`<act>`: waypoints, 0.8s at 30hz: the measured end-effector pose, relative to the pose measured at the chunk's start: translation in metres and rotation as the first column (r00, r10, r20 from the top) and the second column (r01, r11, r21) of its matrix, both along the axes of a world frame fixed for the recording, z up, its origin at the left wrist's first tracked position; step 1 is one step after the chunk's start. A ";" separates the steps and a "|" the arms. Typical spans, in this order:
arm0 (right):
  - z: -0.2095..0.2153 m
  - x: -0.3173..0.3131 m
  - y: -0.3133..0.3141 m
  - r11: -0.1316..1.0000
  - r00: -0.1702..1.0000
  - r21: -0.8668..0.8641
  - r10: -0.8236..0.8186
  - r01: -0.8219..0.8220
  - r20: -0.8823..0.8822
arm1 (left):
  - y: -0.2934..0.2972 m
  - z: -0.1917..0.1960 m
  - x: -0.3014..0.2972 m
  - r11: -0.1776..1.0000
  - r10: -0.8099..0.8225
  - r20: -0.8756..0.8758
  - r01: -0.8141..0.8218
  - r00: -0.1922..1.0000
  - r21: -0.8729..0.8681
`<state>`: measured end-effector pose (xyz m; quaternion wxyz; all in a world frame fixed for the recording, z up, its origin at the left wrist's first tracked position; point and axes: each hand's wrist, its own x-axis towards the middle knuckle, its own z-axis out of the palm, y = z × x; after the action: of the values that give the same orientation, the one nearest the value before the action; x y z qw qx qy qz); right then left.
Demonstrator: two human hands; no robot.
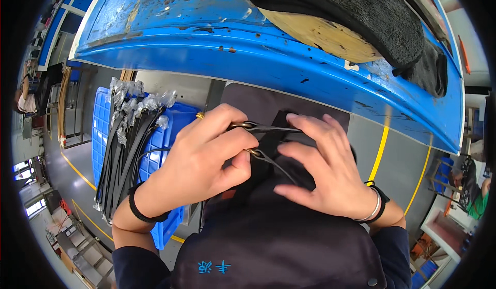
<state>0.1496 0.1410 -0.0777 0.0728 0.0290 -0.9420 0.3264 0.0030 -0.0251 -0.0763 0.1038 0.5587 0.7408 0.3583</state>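
My left hand [209,152] is closed, pinching brass-coloured metal rings or clasps [243,126] fixed to thin black straps [274,129]. One strap runs across to the fingers of my right hand; the other slants down toward the dark apron [279,237] over my lap. My right hand [328,170] has its fingers spread around the straps. Its fingertips are beside the upper strap, and whether they touch it is unclear. The far ends of both straps are hidden behind the right hand and against the dark cloth.
A worn blue workbench [206,56] spans the area ahead, bearing a round wooden block [320,33] and a dark fuzzy cloth [351,10]. To my left, a bundle of black straps [124,149] with plastic-wrapped ends lies over a blue crate [101,113]. Other people are at both sides.
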 end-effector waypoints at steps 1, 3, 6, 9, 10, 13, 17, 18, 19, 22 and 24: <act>0.001 -0.002 0.002 0.997 1.000 0.079 0.021 -0.020 -0.003 | 0.000 0.000 0.001 1.000 -0.005 0.013 0.005 1.000 0.000; 0.001 -0.002 0.010 0.988 0.999 0.149 0.049 -0.046 -0.012 | 0.000 -0.002 0.002 1.000 -0.021 0.043 0.021 0.999 0.003; 0.005 -0.004 0.020 0.993 0.996 0.104 0.066 -0.059 -0.059 | 0.001 0.007 -0.001 0.977 -0.207 -0.094 0.200 0.974 -0.075; 0.017 -0.003 0.027 0.984 0.990 0.109 0.133 -0.139 0.054 | 0.007 0.015 0.000 0.950 -0.311 -0.155 0.303 0.938 -0.071; 0.022 -0.004 0.028 0.983 0.992 0.138 0.120 -0.124 0.037 | 0.007 0.018 0.000 0.946 -0.323 -0.197 0.313 0.926 -0.082; 0.032 -0.006 0.029 0.974 0.996 0.208 0.094 -0.092 0.001 | 0.005 0.014 -0.002 0.950 -0.312 -0.221 0.305 0.924 -0.064; 0.033 -0.004 0.028 0.970 0.995 0.221 0.098 -0.102 0.030 | -0.001 0.012 -0.005 0.965 -0.254 -0.269 0.261 0.929 -0.010; 0.035 -0.004 0.028 0.970 0.994 0.219 0.100 -0.108 0.044 | -0.001 0.015 -0.007 0.966 -0.244 -0.279 0.258 0.929 0.013; 0.035 -0.005 0.028 0.972 0.994 0.208 0.102 -0.107 0.033 | -0.001 0.016 -0.008 0.966 -0.234 -0.290 0.255 0.928 0.036; 0.036 -0.007 0.029 0.969 0.992 0.211 0.120 -0.128 0.049 | 0.004 0.014 -0.005 0.960 -0.202 -0.353 0.257 0.913 0.115; 0.042 -0.011 0.029 0.983 0.990 0.121 0.140 -0.138 -0.005 | 0.004 0.017 -0.009 0.951 -0.185 -0.347 0.257 0.919 0.173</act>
<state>0.1384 0.1699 -0.0356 0.0546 0.1014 -0.9551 0.2731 -0.0056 -0.0208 -0.0589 -0.0415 0.6986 0.6363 0.3246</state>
